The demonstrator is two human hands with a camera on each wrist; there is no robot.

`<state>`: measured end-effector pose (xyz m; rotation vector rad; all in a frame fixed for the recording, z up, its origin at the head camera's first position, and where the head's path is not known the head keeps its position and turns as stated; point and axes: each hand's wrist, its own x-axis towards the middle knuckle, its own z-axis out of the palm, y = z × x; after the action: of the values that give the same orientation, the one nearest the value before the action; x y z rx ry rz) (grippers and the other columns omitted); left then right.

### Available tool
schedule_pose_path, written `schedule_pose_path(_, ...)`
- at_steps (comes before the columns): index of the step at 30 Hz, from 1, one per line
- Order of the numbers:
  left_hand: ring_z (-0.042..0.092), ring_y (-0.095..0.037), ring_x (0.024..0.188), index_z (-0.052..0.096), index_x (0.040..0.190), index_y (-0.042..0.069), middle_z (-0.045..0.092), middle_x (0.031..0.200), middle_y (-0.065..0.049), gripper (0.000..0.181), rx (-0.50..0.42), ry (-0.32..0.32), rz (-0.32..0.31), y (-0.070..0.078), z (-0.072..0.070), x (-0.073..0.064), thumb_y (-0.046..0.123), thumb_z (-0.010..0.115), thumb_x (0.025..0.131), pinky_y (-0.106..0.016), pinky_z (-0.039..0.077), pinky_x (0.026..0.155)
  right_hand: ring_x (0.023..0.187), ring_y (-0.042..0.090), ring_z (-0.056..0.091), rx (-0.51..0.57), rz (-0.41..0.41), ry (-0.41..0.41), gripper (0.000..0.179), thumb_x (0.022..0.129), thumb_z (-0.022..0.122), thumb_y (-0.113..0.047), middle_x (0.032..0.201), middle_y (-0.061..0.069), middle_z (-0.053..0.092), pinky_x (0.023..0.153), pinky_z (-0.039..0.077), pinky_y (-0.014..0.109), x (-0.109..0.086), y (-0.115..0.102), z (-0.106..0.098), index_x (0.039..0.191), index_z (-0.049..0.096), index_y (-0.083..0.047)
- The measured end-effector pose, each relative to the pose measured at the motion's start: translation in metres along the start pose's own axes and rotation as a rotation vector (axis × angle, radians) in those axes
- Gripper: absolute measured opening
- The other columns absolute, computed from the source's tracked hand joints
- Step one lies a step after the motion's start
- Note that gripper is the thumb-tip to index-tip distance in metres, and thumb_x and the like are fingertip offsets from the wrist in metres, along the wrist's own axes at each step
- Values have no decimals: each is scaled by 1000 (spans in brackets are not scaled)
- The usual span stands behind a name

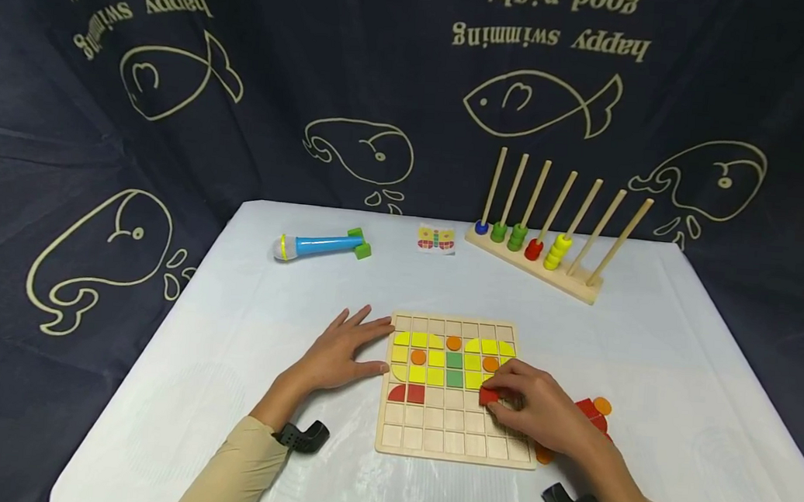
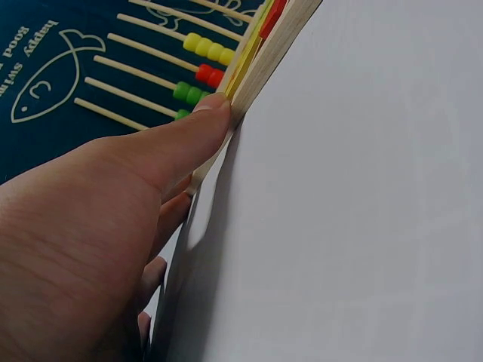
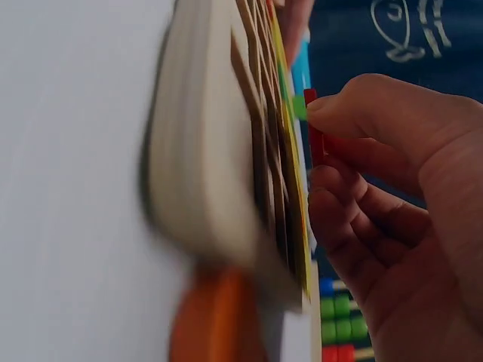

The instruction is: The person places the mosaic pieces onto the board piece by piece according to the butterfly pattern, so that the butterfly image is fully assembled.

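Note:
A wooden grid board (image 1: 455, 444) lies on the table with yellow, orange, green and red tiles set in its upper and middle rows. My left hand (image 1: 340, 355) rests at the board's left edge, fingers spread. In the left wrist view, the thumb (image 2: 211, 113) touches the wooden rim. Between thumb and fingers, my right hand (image 1: 538, 404) pinches a red square tile (image 1: 487, 397) over the board's right half, just below the yellow tiles. The right wrist view shows this red tile (image 3: 313, 136) edge-on, close over the grid. Two red tiles (image 1: 407, 393) sit at the row's left end.
Loose red tiles (image 1: 594, 414) and orange discs (image 1: 602, 406) lie right of the board, partly hidden by my right arm. Farther back are a toy microphone (image 1: 325, 246), a butterfly pattern card (image 1: 436, 239) and a pegged bead rack (image 1: 534, 264). A dark printed cloth (image 1: 268, 156) hangs behind.

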<state>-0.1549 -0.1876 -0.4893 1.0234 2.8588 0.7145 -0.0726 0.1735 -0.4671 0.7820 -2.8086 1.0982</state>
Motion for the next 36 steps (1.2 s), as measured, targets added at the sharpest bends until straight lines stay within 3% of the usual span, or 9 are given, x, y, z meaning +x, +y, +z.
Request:
schedule_pose_path(7,18,-27,144,46,145,24,39,149,8,69,5,2,7,0,1,1,60,59,87,-51,8,115,75,7,53,31,-73,-30,21,78,79,-17,90,-12,57,62,47,20,14,-15,13,98,73,-22)
schedule_pose_path(13,19,-27,143,48,143,22,40,149,7,68,-10,11,6,0,-1,0,56,63,86,-51,8,115,81,4,49,-42,-69,-64,20,80,78,-24,94,-16,57,67,47,21,26,-29,29,99,73,-23)
schedule_pose_path(19,19,-27,143,47,144,22,40,149,7,69,4,-2,1,0,0,-1,57,62,87,-51,9,115,76,5,50,-70,-56,-85,20,81,77,-25,93,-13,57,65,46,20,35,-38,42,101,74,-21)
schedule_pose_path(36,18,-27,143,48,144,22,40,149,6,68,-2,2,-3,3,-2,0,57,62,87,-52,7,115,80,3,51,-40,-40,-32,17,81,77,-20,94,-14,58,68,49,21,32,-40,43,99,76,-21)
